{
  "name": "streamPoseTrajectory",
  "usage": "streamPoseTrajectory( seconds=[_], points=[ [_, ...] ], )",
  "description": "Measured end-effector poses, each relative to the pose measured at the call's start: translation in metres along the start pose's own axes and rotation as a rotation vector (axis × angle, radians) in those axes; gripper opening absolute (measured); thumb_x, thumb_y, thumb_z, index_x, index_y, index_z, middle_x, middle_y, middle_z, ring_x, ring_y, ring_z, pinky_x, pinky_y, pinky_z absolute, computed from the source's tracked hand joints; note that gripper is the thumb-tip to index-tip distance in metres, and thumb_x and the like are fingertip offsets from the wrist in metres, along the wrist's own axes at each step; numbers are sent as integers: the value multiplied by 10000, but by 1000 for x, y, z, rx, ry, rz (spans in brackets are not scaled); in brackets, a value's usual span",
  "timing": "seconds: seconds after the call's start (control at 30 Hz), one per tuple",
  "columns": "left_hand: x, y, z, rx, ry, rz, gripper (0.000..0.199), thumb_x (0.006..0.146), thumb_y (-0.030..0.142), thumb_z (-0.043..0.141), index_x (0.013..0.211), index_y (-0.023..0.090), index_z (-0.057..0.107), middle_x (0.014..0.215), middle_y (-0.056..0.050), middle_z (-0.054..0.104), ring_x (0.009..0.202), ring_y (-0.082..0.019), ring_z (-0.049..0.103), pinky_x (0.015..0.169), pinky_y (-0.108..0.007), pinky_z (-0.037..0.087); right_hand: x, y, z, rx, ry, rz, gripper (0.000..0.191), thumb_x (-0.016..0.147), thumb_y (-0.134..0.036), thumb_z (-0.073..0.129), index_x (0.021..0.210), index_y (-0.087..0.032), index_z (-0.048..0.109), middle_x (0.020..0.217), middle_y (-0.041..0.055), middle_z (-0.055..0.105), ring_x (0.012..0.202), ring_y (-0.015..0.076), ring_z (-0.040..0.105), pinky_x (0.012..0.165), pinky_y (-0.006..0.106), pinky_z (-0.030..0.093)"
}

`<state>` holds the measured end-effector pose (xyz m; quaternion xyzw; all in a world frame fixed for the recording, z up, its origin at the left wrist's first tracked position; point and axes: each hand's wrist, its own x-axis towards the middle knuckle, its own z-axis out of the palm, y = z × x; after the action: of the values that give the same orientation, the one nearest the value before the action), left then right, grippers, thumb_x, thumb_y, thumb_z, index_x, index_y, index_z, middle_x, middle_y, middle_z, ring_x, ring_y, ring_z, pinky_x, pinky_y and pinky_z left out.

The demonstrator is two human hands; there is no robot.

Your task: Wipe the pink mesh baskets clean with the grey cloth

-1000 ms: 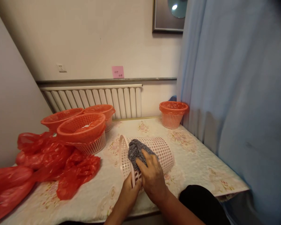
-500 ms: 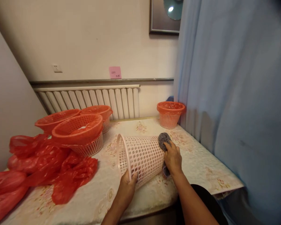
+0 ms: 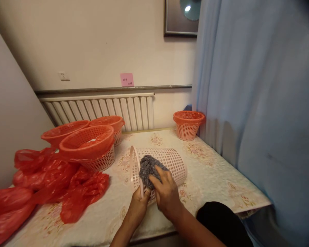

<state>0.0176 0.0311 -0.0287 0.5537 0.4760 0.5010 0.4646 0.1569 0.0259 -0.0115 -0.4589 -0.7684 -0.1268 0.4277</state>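
Note:
A pale pink perforated basket [image 3: 173, 164] lies on its side on the flowered tablecloth [image 3: 208, 178], its open rim facing left. My left hand [image 3: 139, 206] grips the lower part of that rim, thumb outside. My right hand [image 3: 166, 192] holds a dark grey cloth [image 3: 150, 169] against the basket's side, close to the rim. The cloth covers part of the holes, and it hides some of my right fingers.
Several baskets lined with red bags [image 3: 87, 147] stand at the back left, with crumpled red plastic bags [image 3: 54, 178] before them. Another red-lined basket [image 3: 187, 128] stands at the back right beside a blue curtain [image 3: 247, 103]. A radiator [image 3: 105, 109] is behind.
My right hand has moved left with the grey cloth, from the basket's base end to near its rim. My left hand keeps its hold on the rim.

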Motion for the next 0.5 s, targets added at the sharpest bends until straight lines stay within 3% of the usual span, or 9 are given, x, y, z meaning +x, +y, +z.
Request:
streamPoseTrajectory(
  seconds=[0.17,0.3,0.4,0.5],
  points=[
    [-6,-6,-2,96,-59,-1,394,845,411,551,1075,110,661,1075,-134,728,1020,-298,652,942,-413,483,8,62,2,-179,44,267,506,787,-22,436,1229,-207,600,1384,98,458,1102,258,449,961,418,417],
    [-7,-10,-3,138,-49,18,406,854,410,544,1111,115,652,1127,-136,711,1079,-292,628,983,-405,456,5,105,0,-309,55,480,496,788,-31,436,1219,-198,615,1338,103,502,1094,260,472,906,366,443],
    [-6,-12,-4,138,-46,18,411,855,418,543,1110,117,656,1110,-134,718,1046,-289,641,963,-401,469,2,110,-1,-342,58,531,497,793,-35,430,1228,-195,610,1338,113,498,1084,265,478,888,366,451],
    [-3,-11,-5,122,-30,12,402,833,420,566,1071,114,673,1067,-128,732,1004,-289,654,941,-394,480,2,92,-1,-308,39,462,511,784,-21,425,1229,-194,606,1340,116,488,1065,265,473,911,392,450]
  ],
)
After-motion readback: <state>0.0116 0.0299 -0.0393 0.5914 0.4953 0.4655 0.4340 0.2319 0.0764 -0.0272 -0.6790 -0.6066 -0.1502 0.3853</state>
